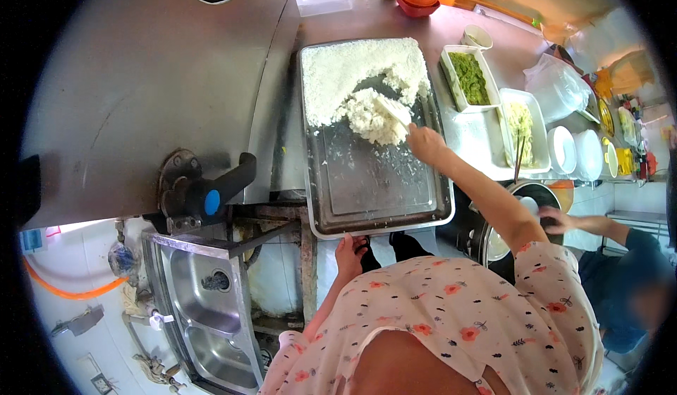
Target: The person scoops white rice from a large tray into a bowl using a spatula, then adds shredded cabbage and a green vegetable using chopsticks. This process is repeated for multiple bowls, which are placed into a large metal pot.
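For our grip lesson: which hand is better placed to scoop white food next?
Probably the right hand: it holds a paddle against the white food; the left hand is by the near tray edge.

To our eyes, no legible words, labels, numbers or signs on anything in our view.

Head-worn fisheye view, facing steeply down
From just above the pale floral-print shirt [451, 309] at lower centre, toward the dark rectangular metal tray [374, 187] mid-frame.
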Available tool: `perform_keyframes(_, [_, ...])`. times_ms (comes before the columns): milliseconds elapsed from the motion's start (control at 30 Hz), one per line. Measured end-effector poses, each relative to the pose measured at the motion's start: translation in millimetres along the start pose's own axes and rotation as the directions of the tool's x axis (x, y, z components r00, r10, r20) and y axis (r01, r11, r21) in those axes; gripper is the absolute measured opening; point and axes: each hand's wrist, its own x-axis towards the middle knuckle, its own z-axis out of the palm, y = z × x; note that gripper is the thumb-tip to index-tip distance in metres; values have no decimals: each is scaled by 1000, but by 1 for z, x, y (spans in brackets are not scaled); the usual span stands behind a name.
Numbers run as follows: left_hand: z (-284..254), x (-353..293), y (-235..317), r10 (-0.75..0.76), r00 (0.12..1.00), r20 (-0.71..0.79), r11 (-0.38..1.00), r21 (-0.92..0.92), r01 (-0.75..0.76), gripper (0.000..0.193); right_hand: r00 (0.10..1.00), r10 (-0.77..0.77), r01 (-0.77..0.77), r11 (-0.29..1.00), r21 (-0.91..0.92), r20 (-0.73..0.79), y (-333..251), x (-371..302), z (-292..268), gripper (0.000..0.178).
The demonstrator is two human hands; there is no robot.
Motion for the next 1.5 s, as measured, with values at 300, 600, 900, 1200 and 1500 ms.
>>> perform_keyframes(300, [-15, 3, 0, 8, 999, 48, 1000, 19, -9, 27, 992, -13, 16, 1000, 22, -123, 52, 22, -76, 26])
perform_keyframes(600, [-18, 8, 2, -20, 996, 91, 996, 90, 12, 28, 966, -14, 84, 961, -262, 259, 104, 132, -30, 27])
perform_keyframes(900, [-18, 10, 6, -25, 993, 117, 995, 94, 14, 29, 994, 36, -16, 983, 185, -104, 13, 22, 34, 23])
perform_keyframes(1200, [-18, 16, -2, -28, 983, 179, 997, -71, 41, 30, 919, 391, -328, 669, 667, 60, 101, 16, -20, 27])
perform_keyframes(1500, [-16, 21, -13, 97, 969, 229, 955, -296, -26, 33, 871, 449, -437, 521, 733, 200, 89, 51, 6, 17])
